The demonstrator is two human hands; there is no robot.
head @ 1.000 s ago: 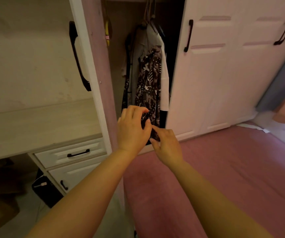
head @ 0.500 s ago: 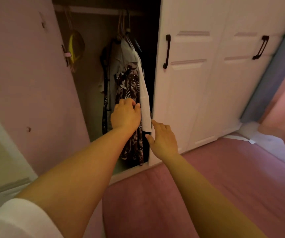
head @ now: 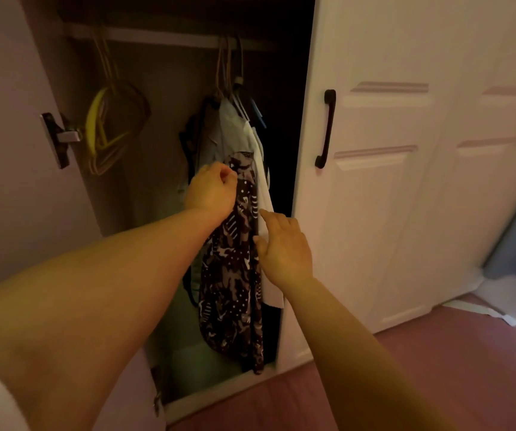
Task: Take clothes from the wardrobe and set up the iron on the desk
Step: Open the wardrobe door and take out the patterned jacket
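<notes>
- Left hand (head: 211,191) grips the patterned garment (head: 235,275) hanging in the open wardrobe (head: 157,213).
- Right hand (head: 284,250), fingers relaxed, touches the white garment (head: 261,181) beside it.

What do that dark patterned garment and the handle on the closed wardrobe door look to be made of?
The patterned garment looks like thin, soft woven fabric: it hangs limp in loose folds, with a matt printed surface. The door handle looks like dark metal, perhaps bronze-finished; its slim curved bar shows a slight sheen, though painted plastic can't be ruled out.
</notes>
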